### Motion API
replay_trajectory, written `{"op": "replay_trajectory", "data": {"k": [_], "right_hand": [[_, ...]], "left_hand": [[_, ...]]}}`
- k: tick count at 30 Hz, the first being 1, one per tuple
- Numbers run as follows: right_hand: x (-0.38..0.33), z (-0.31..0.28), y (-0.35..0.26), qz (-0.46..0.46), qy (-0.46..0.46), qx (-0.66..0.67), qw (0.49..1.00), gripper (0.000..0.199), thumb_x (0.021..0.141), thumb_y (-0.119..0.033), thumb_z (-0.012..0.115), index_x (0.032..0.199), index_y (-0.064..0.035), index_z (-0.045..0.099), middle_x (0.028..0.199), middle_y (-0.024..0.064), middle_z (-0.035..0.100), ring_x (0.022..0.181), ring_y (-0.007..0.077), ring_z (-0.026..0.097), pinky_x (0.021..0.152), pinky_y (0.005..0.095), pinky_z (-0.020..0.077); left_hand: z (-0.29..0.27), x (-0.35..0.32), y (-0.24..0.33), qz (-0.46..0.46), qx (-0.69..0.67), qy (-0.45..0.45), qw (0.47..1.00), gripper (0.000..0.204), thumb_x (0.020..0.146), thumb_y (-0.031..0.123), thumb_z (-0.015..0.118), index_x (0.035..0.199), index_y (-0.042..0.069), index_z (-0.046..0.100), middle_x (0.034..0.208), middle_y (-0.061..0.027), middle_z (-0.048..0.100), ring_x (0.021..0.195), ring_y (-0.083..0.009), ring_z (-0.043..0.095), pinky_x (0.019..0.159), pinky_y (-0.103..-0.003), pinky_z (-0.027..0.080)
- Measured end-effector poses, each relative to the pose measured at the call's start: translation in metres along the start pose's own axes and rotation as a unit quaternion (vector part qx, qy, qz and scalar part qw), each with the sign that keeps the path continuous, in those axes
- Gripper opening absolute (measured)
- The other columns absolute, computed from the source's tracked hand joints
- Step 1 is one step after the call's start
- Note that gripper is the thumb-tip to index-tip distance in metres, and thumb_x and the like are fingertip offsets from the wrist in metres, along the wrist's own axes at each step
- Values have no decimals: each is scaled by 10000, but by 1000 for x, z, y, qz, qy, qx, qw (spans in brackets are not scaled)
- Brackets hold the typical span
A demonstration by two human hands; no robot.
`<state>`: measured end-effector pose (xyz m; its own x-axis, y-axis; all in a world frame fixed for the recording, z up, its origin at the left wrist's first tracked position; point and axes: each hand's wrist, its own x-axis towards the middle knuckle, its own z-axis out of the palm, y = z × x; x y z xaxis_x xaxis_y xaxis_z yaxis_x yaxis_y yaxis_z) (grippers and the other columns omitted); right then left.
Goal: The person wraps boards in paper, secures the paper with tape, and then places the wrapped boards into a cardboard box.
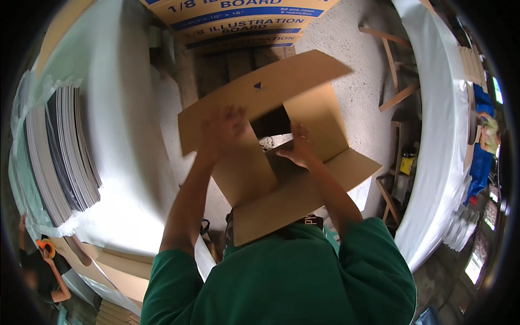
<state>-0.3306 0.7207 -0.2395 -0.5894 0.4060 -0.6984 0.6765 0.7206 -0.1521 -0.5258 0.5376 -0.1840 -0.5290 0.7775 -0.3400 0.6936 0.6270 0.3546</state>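
A brown cardboard carton (249, 168) is in front of me with its flaps spread outward. The long far flap (281, 86) stands tilted and looks slightly smeared. Through the gap in the middle, a bit of the pale floor and a dark area show. My left hand (225, 127) is at the carton's left side, by the far flap; motion blurs its fingers. Over the opening, next to the right side flap (319, 122), is my right hand (297, 149). Its thumb and fingers are apart, and nothing shows between them. The near flap (287, 211) extends toward my body.
Printed cartons (244, 24) are stacked on a pallet ahead. At left, a covered table (127, 162) carries stacked grey boards (70, 151). Another white-covered table (433, 135) curves along the right, beside wooden legs (392, 65). A person at lower left holds an orange roll (47, 248).
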Motion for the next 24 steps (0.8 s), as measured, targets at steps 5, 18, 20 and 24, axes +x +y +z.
{"op": "replay_trajectory", "data": {"k": [5, 18, 20, 24], "right_hand": [[-132, -39, 70, 123, 488, 125, 855, 856, 810, -520, 531, 1404, -46, 136, 1463, 170, 100, 1349, 350, 37, 1078, 486, 56], [75, 8, 14, -65, 225, 270, 934, 897, 842, -485, 481, 1406, -68, -78, 1442, 207, -185, 1306, 407, -215, 953, 609, -166], [80, 2, 7, -51, 162, 156, 973, 904, 819, -508, 508, 1417, -120, -49, 1445, 215, -155, 1313, 416, -184, 980, 623, -106], [82, 5, 16, -123, 203, 14, 971, 846, 803, -542, 514, 1426, -172, 79, 1457, 213, -70, 1341, 397, -71, 1035, 588, -14]], "left_hand": [[99, -29, -3, -57, 37, -83, 994, 655, 829, 536, 413, 1374, 192, 292, 1477, -103, 95, 1343, -382, 70, 991, -659, 113], [87, 9, -19, -35, -100, -175, 979, 794, 819, 640, 366, 1414, 152, 170, 1492, -63, 15, 1357, -349, -7, 1018, -636, 63], [96, 0, -9, -31, -27, -120, 992, 841, 788, 647, 413, 1412, 136, 175, 1491, -73, 23, 1357, -349, 4, 1016, -636, 60], [124, -5, 12, -62, 112, -63, 990, 881, 749, 630, 477, 1409, 122, 191, 1485, -95, 56, 1351, -354, 60, 1010, -639, 74]]}}
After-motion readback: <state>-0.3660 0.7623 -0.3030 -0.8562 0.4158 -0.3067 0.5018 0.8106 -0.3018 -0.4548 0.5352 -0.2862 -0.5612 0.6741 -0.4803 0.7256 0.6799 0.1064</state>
